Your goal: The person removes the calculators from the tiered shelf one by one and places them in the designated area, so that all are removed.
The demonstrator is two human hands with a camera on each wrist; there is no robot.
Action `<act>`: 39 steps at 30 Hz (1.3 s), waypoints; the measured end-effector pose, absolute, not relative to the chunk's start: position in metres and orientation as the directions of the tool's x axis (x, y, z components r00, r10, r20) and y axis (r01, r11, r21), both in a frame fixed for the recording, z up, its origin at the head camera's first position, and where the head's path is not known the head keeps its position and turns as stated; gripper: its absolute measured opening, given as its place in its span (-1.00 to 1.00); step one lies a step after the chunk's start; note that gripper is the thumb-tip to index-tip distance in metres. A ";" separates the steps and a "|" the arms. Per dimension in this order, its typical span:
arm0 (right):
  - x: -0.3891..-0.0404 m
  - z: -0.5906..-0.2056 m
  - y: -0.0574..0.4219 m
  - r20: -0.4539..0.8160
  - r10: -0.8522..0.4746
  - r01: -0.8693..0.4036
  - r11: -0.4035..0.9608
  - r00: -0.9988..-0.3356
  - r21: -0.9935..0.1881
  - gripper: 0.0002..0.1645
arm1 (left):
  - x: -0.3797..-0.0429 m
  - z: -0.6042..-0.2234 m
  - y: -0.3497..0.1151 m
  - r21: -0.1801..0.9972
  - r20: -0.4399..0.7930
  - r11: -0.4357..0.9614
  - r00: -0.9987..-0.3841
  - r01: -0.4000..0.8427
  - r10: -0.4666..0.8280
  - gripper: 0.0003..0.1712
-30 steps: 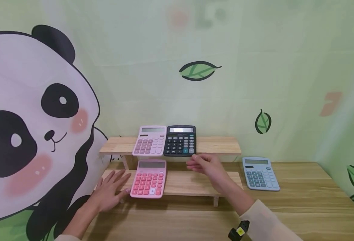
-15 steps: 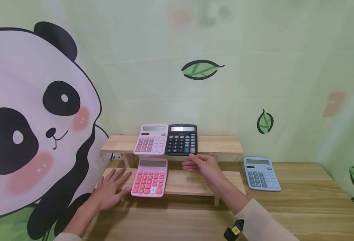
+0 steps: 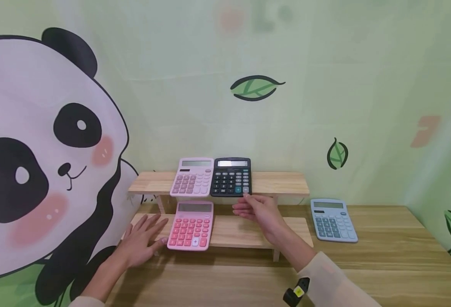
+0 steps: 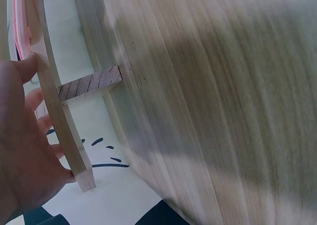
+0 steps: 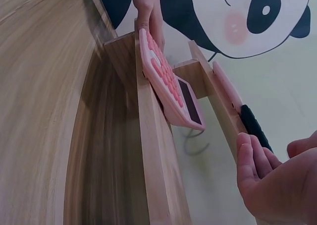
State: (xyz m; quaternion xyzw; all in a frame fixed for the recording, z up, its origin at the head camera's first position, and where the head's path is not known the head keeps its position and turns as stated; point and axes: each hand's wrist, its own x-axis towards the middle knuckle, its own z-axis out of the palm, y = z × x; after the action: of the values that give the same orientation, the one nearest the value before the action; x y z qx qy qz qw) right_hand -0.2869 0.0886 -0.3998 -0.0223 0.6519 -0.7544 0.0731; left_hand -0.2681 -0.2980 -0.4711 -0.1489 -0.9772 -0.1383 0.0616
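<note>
In the head view my left hand [image 3: 142,241] lies with spread fingers on the left end of the lower shelf [image 3: 244,232]. Its thumb tip is right at the lower left corner of a pink calculator [image 3: 190,225]. The left wrist view shows the hand along the shelf's edge [image 4: 69,136]. My right hand [image 3: 261,213] is at the front of the upper shelf, fingers extended, thumb tip over the lower right corner of a black calculator [image 3: 231,177]. In the right wrist view its fingertips [image 5: 243,140] are at the shelf edge beside that calculator.
A pale pink calculator [image 3: 192,177] leans directly left of the black one on the upper shelf [image 3: 279,183]. To the right, a light blue calculator [image 3: 333,219] lies on the wooden table [image 3: 394,251]. Behind is a green backdrop [image 3: 179,115] printed with a panda and leaves.
My right hand has shifted slightly left along the black calculator's lower edge. The left hand and all the calculators keep their places; the head view has moved a little.
</note>
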 end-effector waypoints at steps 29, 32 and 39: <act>-0.299 -0.405 0.100 -0.065 -0.079 0.080 -0.209 -0.995 -0.975 -0.58 | -0.268 -0.474 -0.297 0.261 0.158 0.913 -0.947 0.313 0.280 -0.18; -0.297 -0.406 0.106 -0.053 -0.094 0.071 -0.200 -0.994 -0.977 -0.57 | -0.268 -0.474 -0.296 0.262 0.155 0.913 -0.947 0.313 0.281 -0.18; -0.290 -0.409 0.121 -0.055 -0.107 0.075 -0.185 -0.993 -0.980 -0.58 | -0.267 -0.472 -0.297 0.258 0.154 0.916 -0.949 0.308 0.276 -0.18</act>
State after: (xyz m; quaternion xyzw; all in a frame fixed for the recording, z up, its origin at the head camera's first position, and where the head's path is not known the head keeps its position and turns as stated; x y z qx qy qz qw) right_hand -0.2899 0.1213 -0.4091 -0.0127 0.6356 -0.7697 0.0589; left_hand -0.2671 -0.2973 -0.4720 -0.1495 -0.9770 -0.1408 0.0573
